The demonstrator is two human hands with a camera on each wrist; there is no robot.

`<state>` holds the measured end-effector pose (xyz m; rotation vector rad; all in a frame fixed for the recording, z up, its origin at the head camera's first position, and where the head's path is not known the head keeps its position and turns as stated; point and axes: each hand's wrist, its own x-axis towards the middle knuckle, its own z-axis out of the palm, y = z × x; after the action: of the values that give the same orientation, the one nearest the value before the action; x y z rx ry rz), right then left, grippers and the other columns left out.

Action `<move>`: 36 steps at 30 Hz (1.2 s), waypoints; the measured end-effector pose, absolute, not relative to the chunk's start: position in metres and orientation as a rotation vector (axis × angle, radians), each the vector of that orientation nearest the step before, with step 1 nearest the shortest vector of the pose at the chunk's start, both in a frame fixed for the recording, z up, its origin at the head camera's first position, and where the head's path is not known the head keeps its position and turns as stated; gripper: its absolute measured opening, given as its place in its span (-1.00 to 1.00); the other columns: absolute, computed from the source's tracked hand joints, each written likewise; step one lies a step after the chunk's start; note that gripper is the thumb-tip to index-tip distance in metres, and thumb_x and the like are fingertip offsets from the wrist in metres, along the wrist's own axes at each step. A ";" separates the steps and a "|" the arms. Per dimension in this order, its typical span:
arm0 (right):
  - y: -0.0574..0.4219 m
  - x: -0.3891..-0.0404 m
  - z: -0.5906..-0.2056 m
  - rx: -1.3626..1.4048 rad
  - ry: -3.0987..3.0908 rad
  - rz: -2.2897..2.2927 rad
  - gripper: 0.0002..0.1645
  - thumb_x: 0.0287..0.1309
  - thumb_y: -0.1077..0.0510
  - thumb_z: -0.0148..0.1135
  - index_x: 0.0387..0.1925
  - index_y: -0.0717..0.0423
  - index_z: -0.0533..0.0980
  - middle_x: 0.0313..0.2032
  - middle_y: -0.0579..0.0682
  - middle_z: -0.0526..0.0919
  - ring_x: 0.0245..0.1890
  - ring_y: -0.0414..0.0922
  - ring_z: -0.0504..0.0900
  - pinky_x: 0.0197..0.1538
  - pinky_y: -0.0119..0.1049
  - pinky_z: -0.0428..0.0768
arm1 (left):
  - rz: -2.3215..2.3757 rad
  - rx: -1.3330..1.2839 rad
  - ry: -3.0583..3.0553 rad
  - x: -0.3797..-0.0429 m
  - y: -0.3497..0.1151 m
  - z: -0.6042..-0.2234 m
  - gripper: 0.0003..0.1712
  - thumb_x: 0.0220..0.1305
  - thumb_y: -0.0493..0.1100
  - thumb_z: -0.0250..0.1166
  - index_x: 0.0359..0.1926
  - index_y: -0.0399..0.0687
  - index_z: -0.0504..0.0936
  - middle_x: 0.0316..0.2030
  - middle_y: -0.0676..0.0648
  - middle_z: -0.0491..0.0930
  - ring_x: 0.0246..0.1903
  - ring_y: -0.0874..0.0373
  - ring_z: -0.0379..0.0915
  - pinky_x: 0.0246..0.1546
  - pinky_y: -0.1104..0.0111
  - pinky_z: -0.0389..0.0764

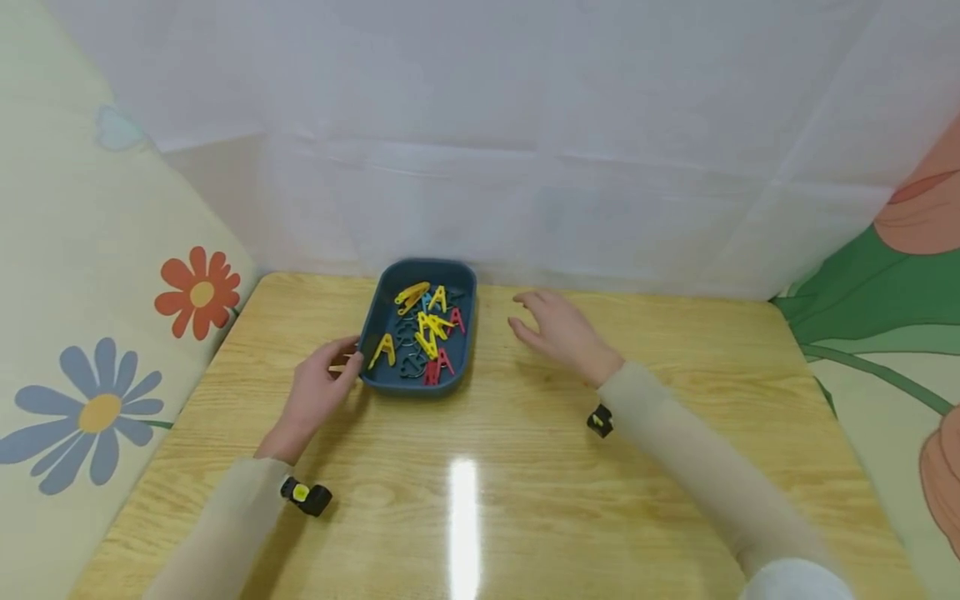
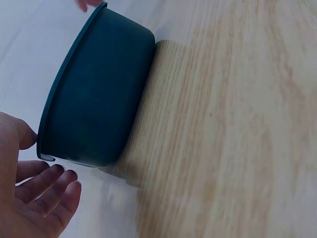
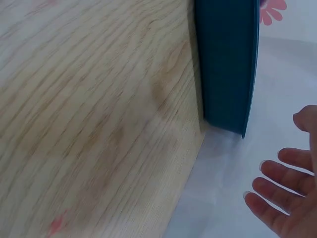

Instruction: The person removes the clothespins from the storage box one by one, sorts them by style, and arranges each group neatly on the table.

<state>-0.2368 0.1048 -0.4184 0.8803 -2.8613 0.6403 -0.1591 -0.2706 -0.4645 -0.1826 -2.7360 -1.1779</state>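
Observation:
A dark blue-green plastic basin (image 1: 415, 388) stands on the wooden table near its back edge. Inside lie several small clips: yellow clips (image 1: 427, 335), red clips (image 1: 457, 319) and dark green clips (image 1: 412, 365), plus a bit of blue. At the basin's left side is my left hand (image 1: 321, 385), thumb and fingers at the outside of the rim; in the left wrist view the thumb tip meets the rim (image 2: 64, 69), and the relaxed fingers lie beside the corner. My right hand (image 1: 558, 332) hovers right of the basin, apart from it, fingers loosely spread and holding nothing.
The wooden table (image 1: 525, 500) extends in front of the basin and to both sides. A white sheet (image 1: 525, 167) hangs right behind it. Flower-patterned cloth (image 1: 75, 292) lines the left, and similar cloth the right.

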 end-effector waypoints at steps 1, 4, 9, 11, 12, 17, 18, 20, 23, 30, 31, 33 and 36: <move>0.101 -0.238 -0.418 0.885 -2.858 0.641 -0.42 0.54 -0.07 0.12 0.31 0.28 0.48 0.25 0.22 0.60 0.29 0.16 0.54 0.36 0.03 0.49 | -1.181 -0.179 -2.740 -0.158 -0.270 -0.464 -0.48 0.62 -0.12 0.10 0.38 -0.39 0.46 0.22 -0.42 0.55 0.09 -0.28 0.56 0.02 -0.11 0.64; 0.089 -0.242 -0.418 0.900 -2.864 0.647 -0.42 0.53 -0.07 0.13 0.31 0.27 0.48 0.25 0.21 0.61 0.26 0.13 0.57 0.34 0.00 0.51 | -1.184 -0.170 -2.748 -0.157 -0.270 -0.464 -0.48 0.61 -0.11 0.10 0.38 -0.38 0.47 0.21 -0.40 0.56 0.08 -0.25 0.58 0.00 -0.03 0.65; 0.071 -0.245 -0.418 0.918 -2.891 0.664 -0.43 0.53 -0.06 0.14 0.32 0.26 0.47 0.26 0.20 0.60 0.23 0.10 0.58 0.32 -0.01 0.53 | -1.198 -0.156 -2.757 -0.158 -0.271 -0.467 -0.47 0.62 -0.10 0.10 0.38 -0.39 0.46 0.22 -0.40 0.55 0.09 -0.24 0.58 0.01 -0.02 0.66; 0.065 -0.245 -0.418 0.927 -2.899 0.670 -0.43 0.53 -0.06 0.14 0.33 0.25 0.47 0.26 0.19 0.59 0.24 0.10 0.57 0.32 -0.01 0.53 | -1.214 -0.148 -2.760 -0.158 -0.271 -0.468 -0.47 0.62 -0.10 0.09 0.39 -0.40 0.45 0.24 -0.41 0.54 0.10 -0.25 0.57 0.04 -0.07 0.65; 0.061 -0.246 -0.418 0.933 -2.904 0.672 -0.43 0.54 -0.07 0.13 0.33 0.24 0.48 0.26 0.18 0.59 0.25 0.09 0.57 0.32 -0.01 0.53 | -1.221 -0.144 -2.763 -0.158 -0.271 -0.468 -0.46 0.62 -0.10 0.09 0.39 -0.41 0.44 0.25 -0.41 0.53 0.11 -0.26 0.56 0.05 -0.09 0.64; 0.044 -0.247 -0.415 0.984 -2.912 0.653 -0.44 0.53 -0.07 0.16 0.32 0.24 0.49 0.24 0.15 0.61 0.24 0.07 0.57 0.31 -0.04 0.55 | -1.253 -0.118 -2.774 -0.157 -0.271 -0.468 -0.44 0.63 -0.09 0.08 0.42 -0.41 0.41 0.25 -0.42 0.52 0.13 -0.26 0.54 0.10 -0.12 0.62; 0.040 -0.247 -0.414 1.001 -2.911 0.645 -0.45 0.52 -0.05 0.17 0.31 0.24 0.50 0.23 0.16 0.62 0.22 0.06 0.59 0.29 -0.05 0.56 | -1.259 -0.117 -2.775 -0.157 -0.271 -0.468 -0.44 0.63 -0.09 0.08 0.42 -0.41 0.41 0.26 -0.43 0.52 0.13 -0.26 0.54 0.10 -0.12 0.61; 0.032 -0.248 -0.413 1.046 -2.908 0.624 -0.48 0.51 -0.03 0.21 0.28 0.24 0.52 0.15 0.15 0.66 0.12 0.02 0.63 0.19 -0.09 0.61 | -1.270 -0.114 -2.779 -0.157 -0.271 -0.468 -0.44 0.63 -0.10 0.08 0.43 -0.41 0.40 0.26 -0.42 0.51 0.14 -0.25 0.54 0.11 -0.11 0.61; 0.019 -0.251 -0.413 1.145 -2.897 0.540 -0.53 0.49 -0.02 0.24 0.23 0.20 0.56 0.05 0.10 0.68 -0.04 -0.04 0.64 0.04 -0.16 0.63 | -1.279 -0.113 -2.783 -0.157 -0.272 -0.468 -0.44 0.63 -0.10 0.08 0.43 -0.41 0.39 0.28 -0.42 0.51 0.15 -0.25 0.53 0.12 -0.11 0.60; -0.018 -0.258 -0.411 1.414 -2.888 0.304 -0.57 0.48 -0.02 0.26 0.24 0.07 0.60 0.13 0.00 0.68 0.11 -0.06 0.60 0.24 -0.14 0.52 | -1.286 -0.118 -2.784 -0.157 -0.271 -0.466 -0.43 0.63 -0.09 0.09 0.43 -0.41 0.40 0.27 -0.42 0.51 0.15 -0.28 0.53 0.12 -0.13 0.60; -0.023 -0.257 -0.411 1.456 -2.889 0.275 -0.58 0.48 -0.02 0.27 0.23 0.07 0.61 0.15 0.00 0.68 0.14 -0.05 0.60 0.27 -0.13 0.51 | -1.283 -0.119 -2.784 -0.157 -0.271 -0.466 -0.44 0.63 -0.09 0.09 0.42 -0.41 0.40 0.27 -0.43 0.51 0.15 -0.28 0.53 0.12 -0.13 0.60; -0.032 -0.256 -0.410 1.531 -2.895 0.229 -0.59 0.47 -0.01 0.27 0.22 0.06 0.62 0.16 -0.02 0.69 0.18 -0.05 0.58 0.32 -0.14 0.48 | -1.281 -0.120 -2.781 -0.157 -0.271 -0.467 -0.44 0.63 -0.10 0.09 0.42 -0.42 0.41 0.26 -0.43 0.52 0.14 -0.28 0.54 0.10 -0.12 0.61; -0.043 -0.254 -0.412 1.582 -2.903 0.130 -0.61 0.45 0.00 0.30 0.21 0.02 0.64 0.16 -0.06 0.69 0.19 -0.06 0.57 0.32 -0.17 0.48 | -1.286 -0.115 -2.769 -0.157 -0.271 -0.468 -0.45 0.63 -0.09 0.09 0.40 -0.42 0.42 0.25 -0.42 0.53 0.12 -0.27 0.55 0.08 -0.10 0.62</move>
<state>-0.2543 -0.0428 -0.4116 1.5816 -2.9027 0.1300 -0.1566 -0.2711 -0.4685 -0.1149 -2.7692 -1.2856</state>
